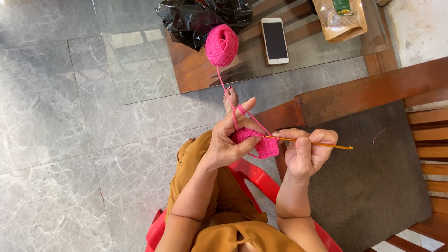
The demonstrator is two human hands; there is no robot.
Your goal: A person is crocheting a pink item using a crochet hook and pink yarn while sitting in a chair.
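In the head view, at the frame's centre, the left hand [228,142] is pinching a small pink crochet piece [261,143], with yarn looping over its raised forefinger. The right hand [305,151] is gripping an orange crochet hook [322,144] at mid-shaft. The piece looks soft, light and floppy, best pinched near the working edge. The pink yarn ball [221,45] is resting on the glass table [140,70] at upper centre.

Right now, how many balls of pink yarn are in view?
1. The round ball of bright pink yarn sits on the glass tabletop, beside the crumpled black plastic bag. More could be hidden inside that bag.
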